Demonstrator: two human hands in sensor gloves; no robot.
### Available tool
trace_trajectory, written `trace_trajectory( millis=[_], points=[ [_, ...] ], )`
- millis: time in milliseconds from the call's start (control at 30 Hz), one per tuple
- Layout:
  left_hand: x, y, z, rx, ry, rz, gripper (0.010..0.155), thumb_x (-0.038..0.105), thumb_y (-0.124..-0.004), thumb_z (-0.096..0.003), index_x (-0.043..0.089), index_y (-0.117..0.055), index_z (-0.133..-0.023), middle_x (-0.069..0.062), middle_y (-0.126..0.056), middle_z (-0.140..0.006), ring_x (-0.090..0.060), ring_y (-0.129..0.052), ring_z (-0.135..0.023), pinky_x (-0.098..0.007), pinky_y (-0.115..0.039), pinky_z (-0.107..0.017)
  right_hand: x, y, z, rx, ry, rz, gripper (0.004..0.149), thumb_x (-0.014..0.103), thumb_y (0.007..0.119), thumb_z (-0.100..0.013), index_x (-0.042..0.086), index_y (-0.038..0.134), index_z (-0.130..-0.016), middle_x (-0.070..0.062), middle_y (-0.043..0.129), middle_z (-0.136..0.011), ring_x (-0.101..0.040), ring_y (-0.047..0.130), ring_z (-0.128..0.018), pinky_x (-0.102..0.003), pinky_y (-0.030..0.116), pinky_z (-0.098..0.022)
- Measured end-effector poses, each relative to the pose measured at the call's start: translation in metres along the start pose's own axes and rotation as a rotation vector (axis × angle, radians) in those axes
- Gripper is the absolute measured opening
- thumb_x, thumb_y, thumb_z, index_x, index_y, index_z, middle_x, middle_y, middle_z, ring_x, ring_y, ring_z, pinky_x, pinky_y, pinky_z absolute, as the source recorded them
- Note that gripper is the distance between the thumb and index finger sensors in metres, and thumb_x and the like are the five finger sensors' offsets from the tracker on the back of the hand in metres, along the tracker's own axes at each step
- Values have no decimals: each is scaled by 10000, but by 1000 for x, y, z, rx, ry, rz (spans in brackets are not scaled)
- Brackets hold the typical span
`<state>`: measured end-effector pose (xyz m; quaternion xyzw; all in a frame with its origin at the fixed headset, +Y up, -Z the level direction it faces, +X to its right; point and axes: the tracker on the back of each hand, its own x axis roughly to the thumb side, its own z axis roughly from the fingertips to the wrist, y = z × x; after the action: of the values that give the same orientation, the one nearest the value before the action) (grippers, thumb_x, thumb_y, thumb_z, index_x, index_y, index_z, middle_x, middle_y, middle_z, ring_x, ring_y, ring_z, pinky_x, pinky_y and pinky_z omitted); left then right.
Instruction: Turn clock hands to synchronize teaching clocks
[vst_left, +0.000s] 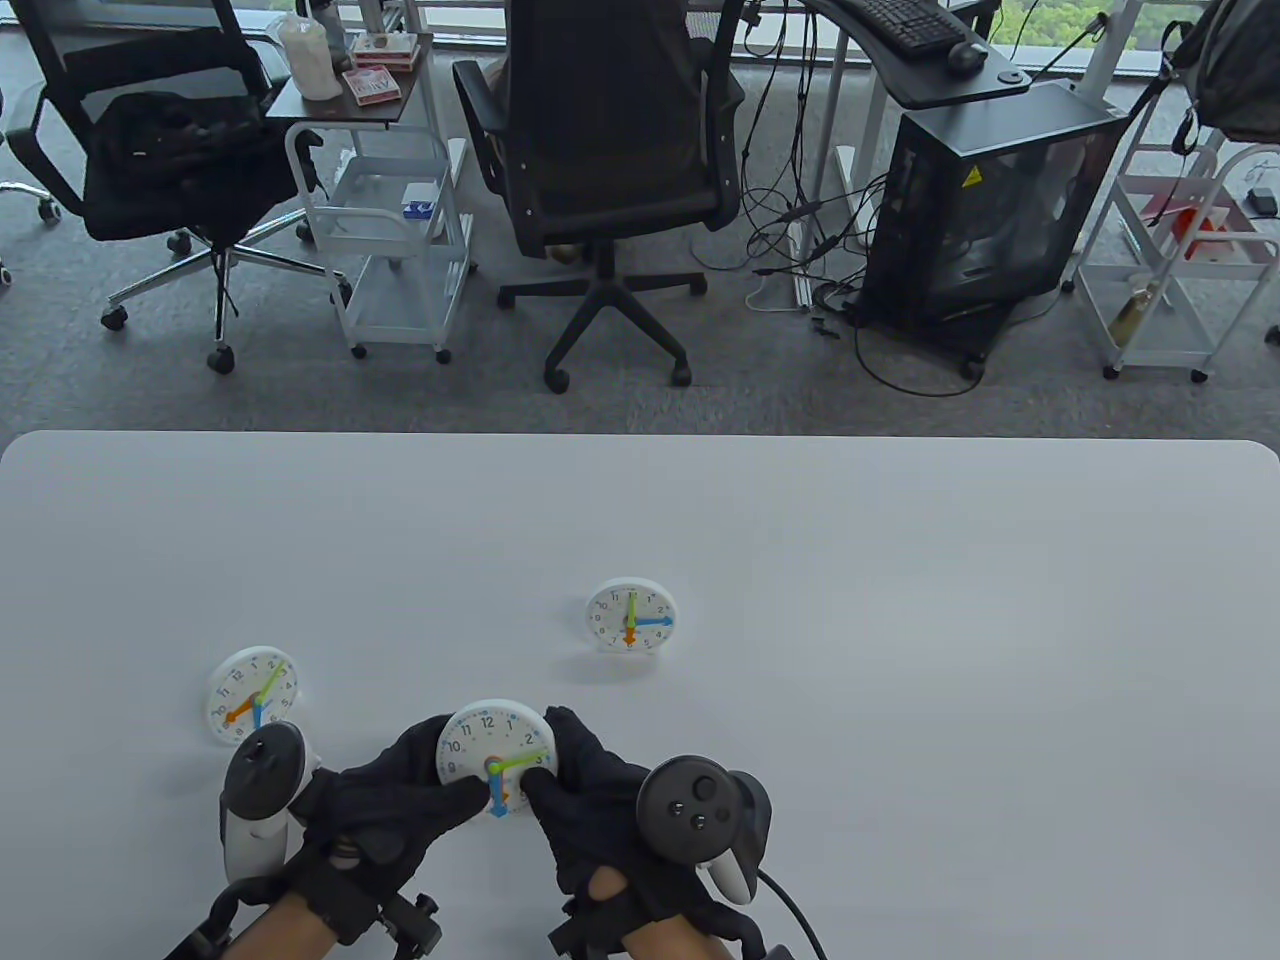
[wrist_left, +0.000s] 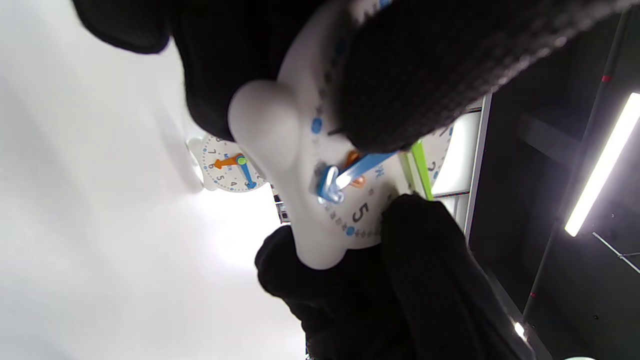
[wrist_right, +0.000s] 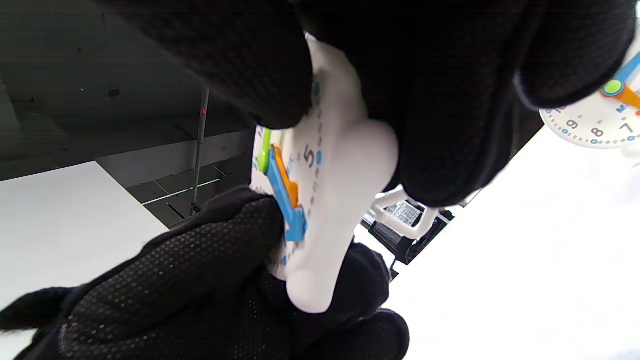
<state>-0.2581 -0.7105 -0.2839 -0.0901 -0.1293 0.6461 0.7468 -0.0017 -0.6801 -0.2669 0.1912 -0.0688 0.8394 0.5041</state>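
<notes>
Three white teaching clocks with green, blue and orange hands are on the white table. Both hands hold the nearest clock (vst_left: 490, 748) at the front edge, tilted face-up. My left hand (vst_left: 395, 810) grips its left side, thumb lying across the lower face by the blue hand (vst_left: 499, 795). My right hand (vst_left: 590, 800) grips its right side, thumb at the lower rim. Its green hand (vst_left: 522, 757) points toward 3 and its blue hand points down. The held clock also shows in the left wrist view (wrist_left: 320, 210) and the right wrist view (wrist_right: 325, 190).
A second clock (vst_left: 253, 695) stands to the left of my hands. A third clock (vst_left: 630, 615) stands further back near the table's middle. Another clock shows in the left wrist view (wrist_left: 227, 165) and in the right wrist view (wrist_right: 595, 125). Office chairs and carts stand beyond the far edge.
</notes>
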Motion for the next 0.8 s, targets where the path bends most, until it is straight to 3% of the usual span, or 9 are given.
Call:
trace_trajectory(
  millis=[233, 367, 433, 533, 800],
  points=[
    [-1, -1, 2, 20, 2, 17, 585, 386, -911, -488, 182, -684, -986, -44, -1012, -780, -382, -1005, -678, -671, -671, -584, -1, 3, 0, 45, 1, -8, 768, 429, 827, -491, -143, 612, -956, -168, 928, -721, -357, 1031, -491, -621, 754, -455],
    [-1, -2, 2, 24, 0, 36, 554, 381, -870, -503, 172, -688, -983, -55, -1015, -797, -391, -1010, -683, -669, -676, -581, 1, 13, 0, 134, 7, 53, 1048, 485, 860, -472, -198, 258, -991, -213, 731, -880, -406, 958, -594, -653, 696, -490],
    [-1, -3, 3, 29, 0, 40, 553, 382, -867, -503, 169, -689, -981, -59, -1025, -792, -395, -1013, -680, -670, -679, -577, 4, 15, 0, 138, -19, 113, 1094, 473, 888, -455, -200, 209, -985, -219, 695, -898, -420, 939, -614, -665, 681, -496],
    [-1, -4, 3, 22, -1, 57, 550, 383, -861, -506, 163, -690, -980, -65, -1029, -795, -395, -1015, -685, -667, -682, -579, 9, 14, 0, 144, -51, 223, 1121, 482, 902, -443, -199, 196, -986, -208, 687, -901, -414, 937, -621, -664, 681, -501],
    [-1, -7, 5, 13, -1, 66, 543, 383, -861, -505, 158, -696, -972, -73, -1030, -801, -398, -1021, -684, -666, -687, -576, 11, 14, 0, 115, -75, 312, 1107, 485, 909, -435, -206, 241, -985, -192, 736, -855, -393, 962, -579, -658, 699, -487]
  ],
)
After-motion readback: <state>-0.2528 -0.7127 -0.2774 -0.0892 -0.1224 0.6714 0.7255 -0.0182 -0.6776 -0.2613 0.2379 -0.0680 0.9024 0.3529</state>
